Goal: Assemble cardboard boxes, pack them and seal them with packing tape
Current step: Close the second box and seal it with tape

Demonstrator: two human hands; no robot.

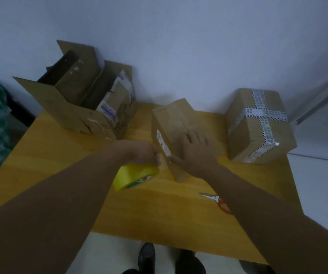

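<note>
Cardboard box (172, 119), brown, labelled; right hand (196, 152) flat on it; left hand (145, 153) grips tape roll (132, 176).

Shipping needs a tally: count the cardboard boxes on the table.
3. An open box at the back left, a plain box in the middle under the right hand, a taped box at the right. Cardboard inside the open box may be more.

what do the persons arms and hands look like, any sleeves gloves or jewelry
Both arms are bare for as far up as the picture shows: no sleeve covers the left forearm or the right forearm. The left hand and right hand wear no gloves. No watch, bracelet or ring shows, though the picture is dim and soft.
</note>
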